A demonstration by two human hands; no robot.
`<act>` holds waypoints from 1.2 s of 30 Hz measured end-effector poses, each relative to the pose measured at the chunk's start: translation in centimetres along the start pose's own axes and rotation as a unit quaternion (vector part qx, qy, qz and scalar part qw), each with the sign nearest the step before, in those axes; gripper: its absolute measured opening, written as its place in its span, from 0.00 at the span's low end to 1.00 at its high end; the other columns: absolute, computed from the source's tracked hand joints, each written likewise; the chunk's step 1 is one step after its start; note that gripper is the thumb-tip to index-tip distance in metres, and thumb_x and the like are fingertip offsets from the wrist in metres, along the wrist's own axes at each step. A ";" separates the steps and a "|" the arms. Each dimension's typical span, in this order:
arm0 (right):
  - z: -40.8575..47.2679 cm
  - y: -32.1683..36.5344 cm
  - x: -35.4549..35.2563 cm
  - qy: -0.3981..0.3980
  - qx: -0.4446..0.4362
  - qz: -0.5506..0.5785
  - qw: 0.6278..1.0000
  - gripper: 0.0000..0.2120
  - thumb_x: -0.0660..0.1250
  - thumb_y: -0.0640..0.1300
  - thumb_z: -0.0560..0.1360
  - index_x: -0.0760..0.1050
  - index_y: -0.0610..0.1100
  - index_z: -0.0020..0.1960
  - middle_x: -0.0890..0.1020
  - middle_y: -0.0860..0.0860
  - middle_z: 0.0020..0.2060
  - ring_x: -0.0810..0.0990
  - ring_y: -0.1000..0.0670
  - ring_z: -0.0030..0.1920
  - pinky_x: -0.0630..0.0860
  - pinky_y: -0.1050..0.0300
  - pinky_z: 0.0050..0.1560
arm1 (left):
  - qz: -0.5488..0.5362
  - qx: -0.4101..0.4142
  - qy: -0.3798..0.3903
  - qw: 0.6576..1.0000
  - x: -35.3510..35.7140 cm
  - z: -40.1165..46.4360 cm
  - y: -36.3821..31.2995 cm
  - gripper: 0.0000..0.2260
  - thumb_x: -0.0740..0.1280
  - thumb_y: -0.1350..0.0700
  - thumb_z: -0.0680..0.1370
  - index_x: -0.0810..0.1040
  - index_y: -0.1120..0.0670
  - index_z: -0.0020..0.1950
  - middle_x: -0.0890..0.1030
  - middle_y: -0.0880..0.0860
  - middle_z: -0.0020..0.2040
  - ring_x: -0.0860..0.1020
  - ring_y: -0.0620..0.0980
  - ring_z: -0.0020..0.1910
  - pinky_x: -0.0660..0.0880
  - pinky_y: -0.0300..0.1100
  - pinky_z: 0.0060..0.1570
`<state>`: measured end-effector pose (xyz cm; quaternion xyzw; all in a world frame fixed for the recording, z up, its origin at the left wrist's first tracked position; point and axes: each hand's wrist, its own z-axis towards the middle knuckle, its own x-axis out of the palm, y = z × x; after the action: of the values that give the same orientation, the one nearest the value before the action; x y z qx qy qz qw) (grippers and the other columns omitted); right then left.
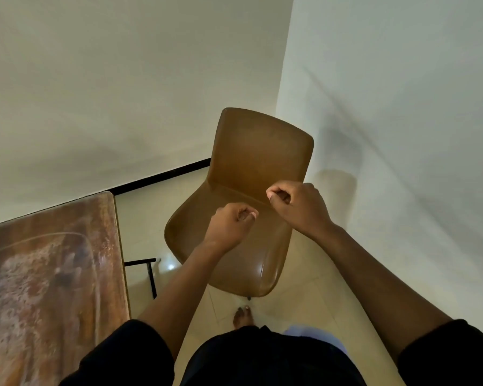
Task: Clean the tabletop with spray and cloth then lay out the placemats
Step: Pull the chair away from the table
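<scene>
I was looking down into a corner where two pale walls [140, 79] met, with a cream tiled floor [151, 207] below and a dark strip of skirting [162, 178] running along the foot of the left wall. A brown chair [251, 162] with a smooth moulded seat and back stood in that corner, its back toward the walls and its seat facing me. At the left edge of my view was the wooden table [48, 263], its top worn and mottled with pale patches, and a clear sheet with a rounded corner seemed to lie over it; a thin black frame [148, 270] showed just past its near corner. Both hands were out over the chair seat and well away from the tabletop. The left hand [230, 224] had its fingers curled in toward the palm with the thumb tip against them, and I saw nothing between them. The right hand [296, 204] sat a little higher and farther out, just in front of the crease between seat and back, likewise curled into a loose fist with nothing visible in it. The hands were near each other but not touching. Dark short sleeves [140, 358] covered my upper arms, and one bare foot [241, 317] showed on the tiles below the front of the chair.
</scene>
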<state>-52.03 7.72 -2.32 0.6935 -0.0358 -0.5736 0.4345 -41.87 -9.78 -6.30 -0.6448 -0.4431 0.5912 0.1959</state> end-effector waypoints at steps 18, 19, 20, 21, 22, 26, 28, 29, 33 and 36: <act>20.6 -5.8 -0.9 0.146 -0.119 -0.021 0.982 0.10 0.66 0.50 0.84 0.83 0.49 0.60 0.86 0.53 0.50 0.82 0.55 0.47 0.77 0.66 0.45 | -0.068 -0.179 -0.116 0.975 0.8 13.6 -2.5 0.08 0.67 0.50 0.87 0.86 0.48 0.61 0.85 0.44 0.54 0.84 0.43 0.54 0.81 0.41 0.54; 21.6 -6.2 -1.2 0.143 -0.130 -0.029 0.981 0.10 0.66 0.50 0.83 0.83 0.49 0.61 0.86 0.53 0.50 0.82 0.54 0.47 0.79 0.64 0.46 | -0.073 -0.191 -0.123 0.971 1.1 14.3 -3.0 0.08 0.68 0.50 0.87 0.86 0.48 0.61 0.85 0.43 0.54 0.83 0.42 0.54 0.80 0.41 0.54; 22.5 -6.4 -1.3 0.139 -0.140 -0.035 0.980 0.11 0.66 0.51 0.83 0.83 0.49 0.61 0.86 0.53 0.50 0.83 0.54 0.47 0.81 0.61 0.47 | -0.077 -0.199 -0.127 0.969 1.4 14.9 -3.4 0.09 0.68 0.50 0.87 0.86 0.49 0.61 0.85 0.43 0.54 0.83 0.42 0.54 0.80 0.40 0.54; 23.5 -6.8 -1.4 0.140 -0.149 -0.039 0.978 0.11 0.66 0.50 0.83 0.83 0.49 0.61 0.87 0.52 0.50 0.83 0.54 0.47 0.82 0.59 0.48 | -0.085 -0.210 -0.131 0.965 1.9 15.6 -3.9 0.09 0.67 0.50 0.87 0.86 0.49 0.61 0.84 0.43 0.54 0.83 0.43 0.54 0.79 0.40 0.54; 24.6 -7.1 -1.5 0.144 -0.159 -0.043 0.976 0.11 0.66 0.50 0.83 0.83 0.48 0.61 0.87 0.52 0.50 0.83 0.54 0.47 0.82 0.59 0.47 | -0.097 -0.222 -0.132 0.961 2.4 16.5 -4.4 0.09 0.67 0.50 0.87 0.86 0.50 0.62 0.84 0.44 0.55 0.83 0.44 0.55 0.79 0.41 0.55; 28.4 -8.4 -0.9 0.165 -0.210 -0.085 0.960 0.12 0.66 0.48 0.83 0.83 0.47 0.61 0.87 0.51 0.51 0.84 0.52 0.49 0.81 0.57 0.47 | -0.170 -0.274 -0.126 0.938 4.7 20.4 -6.1 0.11 0.66 0.50 0.87 0.84 0.53 0.63 0.85 0.50 0.57 0.83 0.51 0.56 0.81 0.49 0.60; 30.4 -9.0 0.0 0.173 -0.238 -0.110 0.949 0.12 0.65 0.48 0.82 0.83 0.47 0.61 0.86 0.51 0.53 0.83 0.50 0.52 0.82 0.52 0.51 | -0.212 -0.300 -0.122 0.922 5.8 22.7 -6.5 0.10 0.66 0.50 0.87 0.83 0.55 0.58 0.84 0.53 0.53 0.82 0.53 0.52 0.79 0.49 0.54; 31.4 -9.4 0.5 0.177 -0.252 -0.121 0.944 0.12 0.66 0.48 0.82 0.83 0.47 0.60 0.86 0.50 0.53 0.83 0.50 0.52 0.82 0.52 0.52 | -0.227 -0.315 -0.122 0.913 6.2 23.7 -6.9 0.08 0.66 0.51 0.87 0.81 0.54 0.55 0.83 0.52 0.50 0.81 0.53 0.50 0.77 0.47 0.50; 35.3 -10.5 3.5 0.205 -0.322 -0.192 0.904 0.13 0.65 0.46 0.80 0.83 0.46 0.60 0.85 0.48 0.56 0.79 0.46 0.60 0.77 0.49 0.63 | -0.338 -0.380 -0.141 0.849 8.4 27.8 -6.4 0.06 0.66 0.50 0.86 0.78 0.51 0.53 0.80 0.52 0.49 0.80 0.55 0.52 0.81 0.53 0.56; 38.0 -11.0 5.6 0.223 -0.365 -0.261 0.866 0.16 0.66 0.48 0.79 0.83 0.47 0.64 0.80 0.46 0.67 0.72 0.44 0.72 0.67 0.43 0.73 | -0.444 -0.449 -0.124 0.766 10.2 29.8 -6.7 0.14 0.63 0.48 0.88 0.71 0.53 0.71 0.77 0.52 0.59 0.76 0.57 0.61 0.79 0.58 0.62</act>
<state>-86.52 -9.89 -12.37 0.5787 0.4560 -0.4684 0.4876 -73.01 -6.11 -13.82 -0.3112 -0.9152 0.2469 0.0683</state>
